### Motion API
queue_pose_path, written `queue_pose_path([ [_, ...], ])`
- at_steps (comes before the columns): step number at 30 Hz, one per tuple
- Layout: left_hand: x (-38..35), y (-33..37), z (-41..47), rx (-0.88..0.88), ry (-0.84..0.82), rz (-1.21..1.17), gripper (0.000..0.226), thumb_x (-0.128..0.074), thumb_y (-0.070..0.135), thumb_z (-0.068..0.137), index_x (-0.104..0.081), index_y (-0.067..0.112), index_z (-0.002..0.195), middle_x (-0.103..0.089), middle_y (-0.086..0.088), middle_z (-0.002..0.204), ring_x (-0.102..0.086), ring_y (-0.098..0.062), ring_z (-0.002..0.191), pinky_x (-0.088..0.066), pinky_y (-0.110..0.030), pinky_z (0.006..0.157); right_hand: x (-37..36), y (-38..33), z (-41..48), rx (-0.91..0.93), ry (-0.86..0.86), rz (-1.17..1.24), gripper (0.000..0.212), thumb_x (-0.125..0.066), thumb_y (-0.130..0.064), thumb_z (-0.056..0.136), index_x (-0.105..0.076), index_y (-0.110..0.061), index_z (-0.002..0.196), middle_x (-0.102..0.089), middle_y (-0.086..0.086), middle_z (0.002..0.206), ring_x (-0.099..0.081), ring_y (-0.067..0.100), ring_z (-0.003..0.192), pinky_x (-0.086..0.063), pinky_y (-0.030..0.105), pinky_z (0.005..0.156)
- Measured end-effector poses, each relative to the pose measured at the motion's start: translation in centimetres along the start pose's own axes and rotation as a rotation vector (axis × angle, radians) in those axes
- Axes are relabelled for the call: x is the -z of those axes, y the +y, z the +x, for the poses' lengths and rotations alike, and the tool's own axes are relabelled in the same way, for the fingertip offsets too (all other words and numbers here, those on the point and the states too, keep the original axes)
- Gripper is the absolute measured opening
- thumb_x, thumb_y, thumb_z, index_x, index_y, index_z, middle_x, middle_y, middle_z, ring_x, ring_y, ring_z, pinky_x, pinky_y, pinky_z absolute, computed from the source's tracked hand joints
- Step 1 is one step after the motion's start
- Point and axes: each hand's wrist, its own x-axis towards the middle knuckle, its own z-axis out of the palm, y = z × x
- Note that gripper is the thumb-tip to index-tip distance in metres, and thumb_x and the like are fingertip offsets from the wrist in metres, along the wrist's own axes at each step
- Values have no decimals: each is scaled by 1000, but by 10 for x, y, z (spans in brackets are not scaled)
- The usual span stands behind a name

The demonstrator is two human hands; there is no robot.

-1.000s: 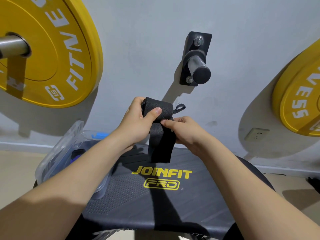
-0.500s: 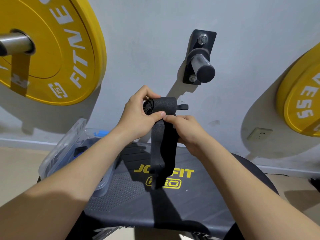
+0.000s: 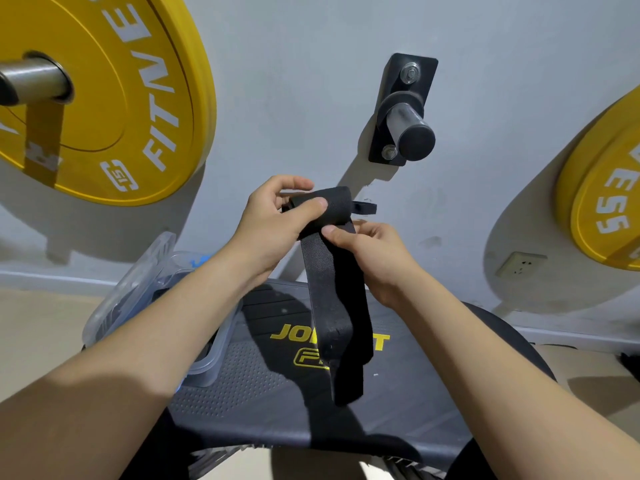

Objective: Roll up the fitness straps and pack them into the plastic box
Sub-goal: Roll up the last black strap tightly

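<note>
At the centre of the frame we see a black strap (image 3: 332,299), a wide woven band whose upper end is wound into a tight roll. A thin loop pokes out to the right of the roll. The loose tail hangs straight down over the yellow lettering on a dark bench (image 3: 311,403), its end narrower and blurred.

The left hand (image 3: 273,223) grips the roll, thumb laid across its front and fingers curled over the top. The right hand (image 3: 374,258) pinches the band just below the roll, thumb on the face of the fabric.

A clear plastic box (image 3: 138,292) sits at the lower left, on the bench's left end and partly hidden by the left forearm (we make out dark shapes and a bit of blue inside). A yellow weight plate (image 3: 121,98) fills the upper left, and a black peg (image 3: 405,116) juts from the grey wall above the hands.
</note>
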Motion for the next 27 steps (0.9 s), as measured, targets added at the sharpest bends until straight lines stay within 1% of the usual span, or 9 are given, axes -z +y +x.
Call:
queue_pose_path([
  [3, 2, 0, -1, 92, -82, -37, 41, -82, 4, 74, -73, -7, 112, -78, -25, 113, -77, -31, 102, -57, -53, 108, 1, -2, 3, 54, -6, 28, 17, -86, -10, 89, -70, -3, 90, -77, 23, 97, -77, 33, 87, -62, 43, 82],
  [5, 6, 0, -2, 86, -100, 45, 43, -86, -2, 80, -71, -1, 120, -78, -21, 116, -77, -31, 110, -59, -49, 106, 4, -1, 6, 58, 4, 17, 19, -87, -7, 86, -69, -2, 87, -79, 22, 96, -78, 35, 89, -62, 43, 83],
  [8, 5, -2, -5, 45, -168, 243, 48, -83, 2, 90, -57, 16, 128, -72, -12, 119, -76, -24, 105, -63, -42, 92, 9, -3, 6, 21, 32, 3, 23, -83, 3, 84, -76, 3, 107, -81, 21, 106, -79, 40, 102, -62, 51, 97],
  [10, 2, -5, -7, 48, -203, 283, 45, -78, 2, 94, -52, 19, 128, -70, -10, 118, -74, -19, 99, -61, -29, 77, 12, -4, 5, -17, 8, -12, 28, -76, 5, 86, -77, 0, 113, -81, 19, 107, -79, 37, 102, -63, 47, 95],
  [12, 1, -5, -7, 40, -207, 290, 42, -76, 2, 94, -53, 19, 125, -70, 0, 109, -71, -2, 87, -52, -14, 65, 14, -6, 2, -72, -80, -28, 24, -70, 0, 92, -78, 0, 114, -81, 14, 107, -78, 30, 102, -61, 40, 90],
  [17, 3, 3, -2, 128, -145, 206, 45, -79, 19, 78, -56, 23, 117, -71, -5, 104, -63, -18, 85, -46, -35, 64, 12, -8, 1, -81, -134, 37, 28, -60, -10, 105, -73, 8, 123, -78, 19, 109, -74, 28, 96, -58, 35, 82],
  [20, 1, 3, -2, 146, -173, 152, 46, -76, 29, 74, -57, 22, 115, -72, -6, 101, -63, -17, 82, -47, -32, 58, 10, -5, 3, -25, -40, -35, 27, -61, -8, 106, -72, 13, 118, -77, 28, 110, -72, 32, 93, -56, 42, 86],
  [23, -4, 2, -4, 180, -201, 36, 40, -69, 39, 80, -58, 22, 115, -72, -1, 96, -69, -13, 84, -54, -35, 66, 9, -1, 5, 0, 25, -81, 26, -63, -4, 102, -69, 20, 110, -73, 38, 110, -67, 34, 91, -52, 45, 84],
  [27, -4, 4, -3, 193, -219, -3, 40, -65, 35, 90, -61, 9, 121, -72, -3, 94, -66, -18, 86, -51, -37, 72, 9, -2, 5, -37, 41, -35, 19, -65, -11, 100, -71, 6, 96, -66, 22, 86, -61, 30, 80, -47, 34, 67],
])
